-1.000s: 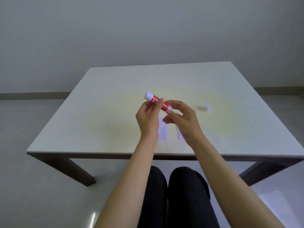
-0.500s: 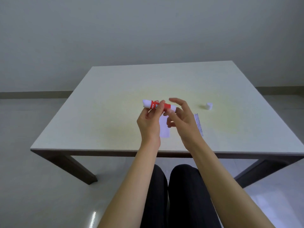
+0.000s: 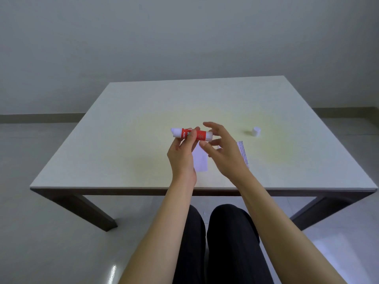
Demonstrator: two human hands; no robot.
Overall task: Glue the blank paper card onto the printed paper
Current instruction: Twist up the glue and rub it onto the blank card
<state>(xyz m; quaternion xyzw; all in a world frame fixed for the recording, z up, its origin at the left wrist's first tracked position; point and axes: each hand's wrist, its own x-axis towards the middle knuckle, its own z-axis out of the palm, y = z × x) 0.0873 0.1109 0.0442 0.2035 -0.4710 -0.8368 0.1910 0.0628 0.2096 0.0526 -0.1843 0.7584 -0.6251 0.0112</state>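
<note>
A red and white glue stick [image 3: 190, 134] lies level above the table, uncapped, its white tip pointing left. My left hand [image 3: 183, 155] grips its middle between thumb and fingers. My right hand [image 3: 222, 151] hovers at the stick's right end with fingers spread, its fingertips close to the base; contact is unclear. The blank white card [image 3: 200, 161] lies flat on the table between my hands, partly hidden by them. The printed paper [image 3: 243, 154] lies to its right, mostly covered by my right hand, with only its right edge and small text showing.
The glue stick's white cap [image 3: 256, 131] stands on the table [image 3: 123, 140] to the right, beyond the printed paper. My knees show below the table's front edge. A plain wall and grey floor lie beyond.
The glue stick has swung from tilted to level. My right hand's fingers have opened and spread at the stick's right end. The view has shifted slightly, showing more of the printed paper.
</note>
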